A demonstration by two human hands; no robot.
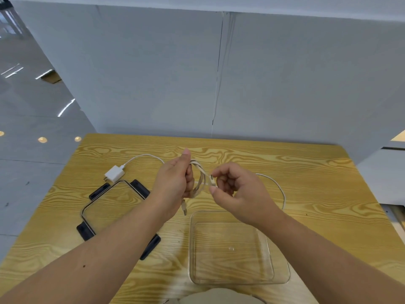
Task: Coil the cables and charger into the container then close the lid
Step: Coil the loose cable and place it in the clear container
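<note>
My left hand (175, 181) grips a coil of beige cable (200, 175) held above the wooden table; a plug end dangles below it. My right hand (236, 189) pinches the cable's other plug end against the coil. A clear square container (282, 255) stands empty on the table below my hands. Its clear lid (105, 200) with black clips lies flat to the left, partly under my left forearm. A white charger (114, 173) sits behind the lid, and its white cable (282, 189) runs behind my hands and curves out to the right.
The wooden table (328, 183) has its far edge against a grey partition wall (197, 73). Its left edge drops to a shiny grey floor (28, 128). A grey rounded object (214, 298) shows at the bottom edge, near the container.
</note>
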